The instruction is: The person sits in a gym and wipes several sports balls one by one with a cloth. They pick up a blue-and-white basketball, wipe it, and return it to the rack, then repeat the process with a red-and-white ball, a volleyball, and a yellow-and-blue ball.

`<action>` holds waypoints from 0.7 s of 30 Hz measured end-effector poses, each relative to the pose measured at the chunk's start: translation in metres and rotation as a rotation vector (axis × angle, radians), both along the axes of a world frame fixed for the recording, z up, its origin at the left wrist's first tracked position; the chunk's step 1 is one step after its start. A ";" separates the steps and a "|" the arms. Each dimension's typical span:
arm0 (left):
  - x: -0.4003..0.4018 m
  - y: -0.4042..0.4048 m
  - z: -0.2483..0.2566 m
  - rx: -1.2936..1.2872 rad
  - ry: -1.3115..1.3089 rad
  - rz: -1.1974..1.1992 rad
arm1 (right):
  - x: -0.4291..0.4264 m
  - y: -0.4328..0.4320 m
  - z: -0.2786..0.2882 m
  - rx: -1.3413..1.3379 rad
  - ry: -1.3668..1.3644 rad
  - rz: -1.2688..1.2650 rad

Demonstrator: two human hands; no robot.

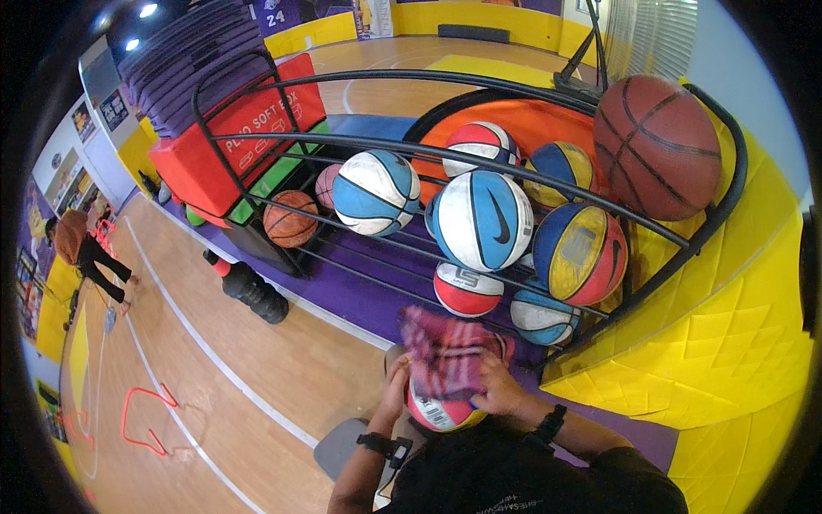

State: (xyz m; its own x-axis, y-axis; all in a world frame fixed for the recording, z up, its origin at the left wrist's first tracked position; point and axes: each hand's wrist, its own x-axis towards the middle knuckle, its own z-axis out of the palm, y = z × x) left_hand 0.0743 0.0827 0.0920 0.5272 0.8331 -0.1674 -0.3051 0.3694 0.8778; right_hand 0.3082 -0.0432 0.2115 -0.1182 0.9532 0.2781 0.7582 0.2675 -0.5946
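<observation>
A crumpled pink plaid cloth (449, 360), blurred, lies over the top of a pink, white and yellow basketball (437, 414) close against my body. My right hand (501, 385) grips the cloth's right side. At the ball's left side, my left hand (397, 382) holds it near the cloth's edge; some of its fingers are hidden. Both wrists wear black straps. Just beyond the cloth stands a black metal ball rack (411, 142) with several basketballs, among them a blue and white one (483, 221) and a red and white one (469, 289).
A large brown basketball (658, 148) sits at the rack's right end. Yellow wall padding (693, 347) borders the right. Left are a red soft box (241, 141), a black bottle-like object (247, 286), a grey seat (343, 446) and orange hurdles (146, 421). A person (87, 250) bends over farther away.
</observation>
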 end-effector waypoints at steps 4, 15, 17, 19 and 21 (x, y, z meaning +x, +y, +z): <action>-0.004 0.010 -0.036 0.368 0.292 -0.053 | -0.010 0.015 0.021 -0.011 -0.226 0.306; 0.001 -0.007 0.001 -0.029 0.255 0.111 | 0.030 0.052 -0.034 -0.532 0.649 -0.150; 0.001 -0.010 0.008 0.010 0.207 0.081 | 0.044 0.044 -0.058 -0.545 0.928 -0.189; -0.001 -0.013 0.015 0.063 0.219 0.078 | 0.041 0.029 -0.087 -0.342 1.144 -0.176; -0.004 -0.019 0.021 0.129 0.136 0.064 | 0.042 0.012 -0.108 -0.430 1.093 -0.429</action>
State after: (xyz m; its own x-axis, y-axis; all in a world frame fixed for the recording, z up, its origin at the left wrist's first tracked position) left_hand 0.0706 0.0639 0.1125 0.4523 0.8833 -0.1234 -0.1994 0.2350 0.9513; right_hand 0.3498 -0.0312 0.1032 0.3202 0.8957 -0.3084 -0.2094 -0.2506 -0.9452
